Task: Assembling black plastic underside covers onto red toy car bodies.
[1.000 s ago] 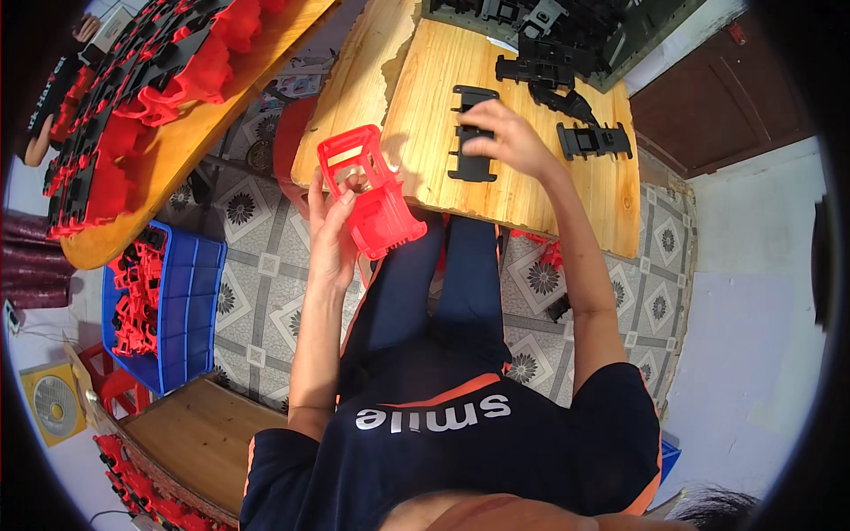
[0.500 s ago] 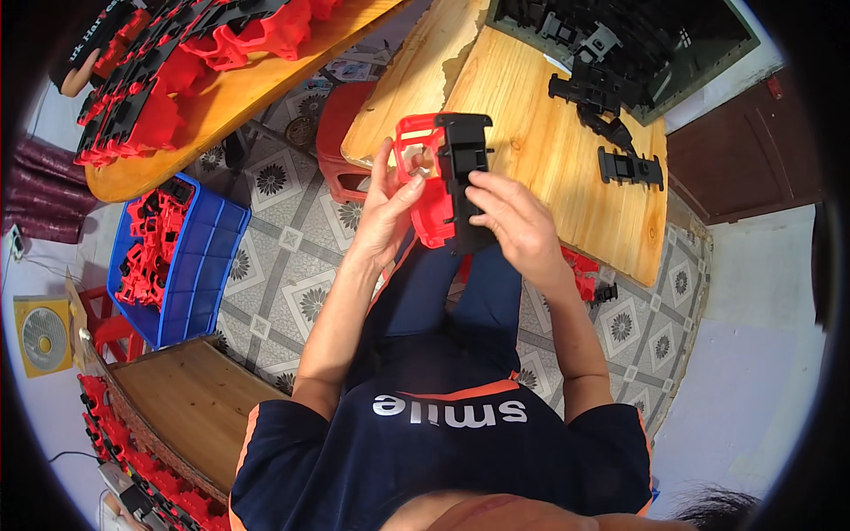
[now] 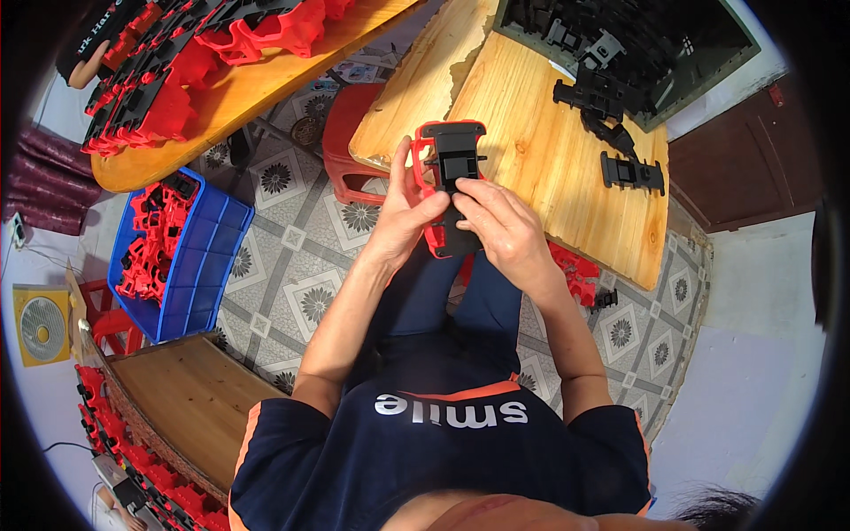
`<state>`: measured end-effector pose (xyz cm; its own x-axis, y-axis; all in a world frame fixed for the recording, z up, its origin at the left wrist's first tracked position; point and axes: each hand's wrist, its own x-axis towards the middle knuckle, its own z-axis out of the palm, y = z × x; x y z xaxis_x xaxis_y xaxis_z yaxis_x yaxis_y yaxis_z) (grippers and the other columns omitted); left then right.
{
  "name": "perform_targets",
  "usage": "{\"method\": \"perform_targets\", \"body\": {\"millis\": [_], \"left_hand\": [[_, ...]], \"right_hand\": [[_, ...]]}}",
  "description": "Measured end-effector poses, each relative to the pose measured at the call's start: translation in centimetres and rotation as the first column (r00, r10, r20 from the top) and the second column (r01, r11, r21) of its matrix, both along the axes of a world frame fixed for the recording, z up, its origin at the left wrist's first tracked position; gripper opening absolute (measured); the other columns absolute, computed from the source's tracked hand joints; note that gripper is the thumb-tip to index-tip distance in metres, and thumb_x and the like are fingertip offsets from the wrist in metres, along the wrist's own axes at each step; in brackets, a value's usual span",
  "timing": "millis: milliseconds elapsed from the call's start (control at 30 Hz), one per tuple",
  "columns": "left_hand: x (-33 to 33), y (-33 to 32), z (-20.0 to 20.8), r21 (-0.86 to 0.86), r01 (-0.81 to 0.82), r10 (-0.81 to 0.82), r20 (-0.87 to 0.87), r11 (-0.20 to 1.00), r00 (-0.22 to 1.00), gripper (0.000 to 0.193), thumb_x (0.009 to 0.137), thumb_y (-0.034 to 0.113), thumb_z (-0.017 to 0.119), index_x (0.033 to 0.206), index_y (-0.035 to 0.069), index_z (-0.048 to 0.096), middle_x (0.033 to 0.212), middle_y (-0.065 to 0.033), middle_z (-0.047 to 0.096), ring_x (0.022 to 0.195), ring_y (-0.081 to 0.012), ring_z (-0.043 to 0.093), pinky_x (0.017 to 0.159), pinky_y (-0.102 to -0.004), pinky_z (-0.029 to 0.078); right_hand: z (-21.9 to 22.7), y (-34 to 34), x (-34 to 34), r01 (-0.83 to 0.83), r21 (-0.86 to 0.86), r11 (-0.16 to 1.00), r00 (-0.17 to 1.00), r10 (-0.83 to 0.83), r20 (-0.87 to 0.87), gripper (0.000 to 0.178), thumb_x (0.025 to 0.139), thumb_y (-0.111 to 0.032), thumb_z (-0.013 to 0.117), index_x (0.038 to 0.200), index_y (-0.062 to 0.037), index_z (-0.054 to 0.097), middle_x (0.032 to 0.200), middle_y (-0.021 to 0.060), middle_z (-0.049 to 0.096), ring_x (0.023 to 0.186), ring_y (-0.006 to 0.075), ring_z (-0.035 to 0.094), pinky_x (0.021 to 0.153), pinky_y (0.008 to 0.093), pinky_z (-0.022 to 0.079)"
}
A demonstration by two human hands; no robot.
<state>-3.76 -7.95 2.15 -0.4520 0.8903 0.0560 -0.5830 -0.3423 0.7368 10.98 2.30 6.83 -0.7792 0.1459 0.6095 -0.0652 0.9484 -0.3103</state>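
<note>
A patterned tile floor [image 3: 275, 177] spreads beneath and around the light wooden table [image 3: 522, 97]. To the left of the table stands a long orange-brown bench [image 3: 257, 93], with rows of red and black parts on it. A dark green bin [image 3: 717, 40] full of black parts sits at the table's far right corner. The blue crate [image 3: 199, 265] is on the floor to the left of the table, with red and black pieces inside. Between the table and the bench, tucked close to the table's left side, is a red stool [image 3: 354, 124].

The left hand [image 3: 403, 217] is at the near edge of the table, grasping a red shell [image 3: 434, 237] by its left side, thumb in front and fingers along the edge. The right hand [image 3: 509, 226], also over the table's near edge, has its fingertips close together against the middle of a black plate [image 3: 459, 146]; whether its thumb pinches the plate, I cannot tell. Shell and plate are both held up at the table's near edge, the plate lying lengthwise over the shell's face with red rim showing around it. A smaller black piece [image 3: 632, 171] lies by the table's right edge.
</note>
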Motion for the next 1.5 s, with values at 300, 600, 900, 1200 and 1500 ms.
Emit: {"method": "perform_targets", "body": {"millis": [300, 600, 900, 1200, 1500], "left_hand": [[2.5, 0.3, -0.6, -0.053, -0.174, 0.117, -0.547, 0.983, 0.829, 0.092, 0.091, 0.02, 0.06, 0.151, -0.004, -0.005, 0.151, -0.0259, 0.02, 0.14, -0.0342, 0.027, 0.115, -0.04, 0.023], [1.6, -6.1, 4.9, 0.303, -0.485, 0.572, -0.448, 0.82, 0.687, 0.096, 0.087, 0.013, 0.057, 0.152, 0.001, -0.013, 0.154, -0.0205, 0.017, 0.143, -0.0287, 0.023, 0.116, -0.0389, 0.018], [-25.8, -22.7, 15.4, 0.629, -0.703, 0.901, -0.01, -0.331, -0.433, 0.063, 0.095, 0.015, 0.054, 0.148, 0.016, 0.019, 0.13, -0.0121, 0.048, 0.106, -0.0223, 0.058, 0.09, -0.0389, 0.053], [-64.7, -35.3, 14.5, -0.08, -0.918, 0.917, -0.07, 0.388, 0.394, 0.036, 0.095, 0.028, 0.054, 0.117, 0.001, 0.054, 0.114, -0.0177, 0.066, 0.097, -0.032, 0.067, 0.088, -0.0509, 0.053], [-64.5, -31.1, 15.9, -0.223, -0.958, 0.87, -0.418, 0.181, 0.262, 0.052, 0.096, 0.044, 0.051, 0.127, 0.002, 0.048, 0.127, -0.0194, 0.055, 0.112, -0.0329, 0.056, 0.097, -0.0564, 0.044]], "right_hand": [[-1.0, 1.5, -3.0, -0.135, -0.914, 0.381, 0.987, -0.03, -0.158, 0.046, 0.093, -0.011, 0.064, 0.134, 0.0049, 0.048, 0.117, 0.0104, 0.061, 0.11, 0.016, 0.057, 0.096, 0.03, 0.045], [-0.6, -2.0, -2.5, -0.248, -0.704, 0.665, 0.947, 0.318, -0.033, 0.071, 0.092, -0.035, 0.065, 0.143, 0.0067, 0.036, 0.131, 0.0208, 0.055, 0.115, 0.0339, 0.059, 0.097, 0.0384, 0.045], [0.0, -1.4, -6.1, -0.147, -0.693, 0.706, 0.975, 0.221, 0.018, 0.053, 0.085, -0.001, 0.064, 0.135, 0.0066, 0.048, 0.14, 0.0176, 0.048, 0.124, 0.0264, 0.053, 0.1, 0.0347, 0.044], [-6.5, 0.2, 3.0, 0.346, -0.765, 0.543, 0.934, -0.117, 0.339, 0.034, 0.091, 0.003, 0.058, 0.126, 0.0054, 0.057, 0.119, 0.0119, 0.062, 0.104, 0.0179, 0.062, 0.092, 0.0273, 0.048], [-6.3, -1.2, 5.0, 0.546, -0.694, 0.47, 0.837, -0.269, 0.477, 0.032, 0.092, -0.001, 0.06, 0.124, 0.0028, 0.059, 0.12, 0.0113, 0.062, 0.108, 0.0189, 0.06, 0.096, 0.0295, 0.047]]}}
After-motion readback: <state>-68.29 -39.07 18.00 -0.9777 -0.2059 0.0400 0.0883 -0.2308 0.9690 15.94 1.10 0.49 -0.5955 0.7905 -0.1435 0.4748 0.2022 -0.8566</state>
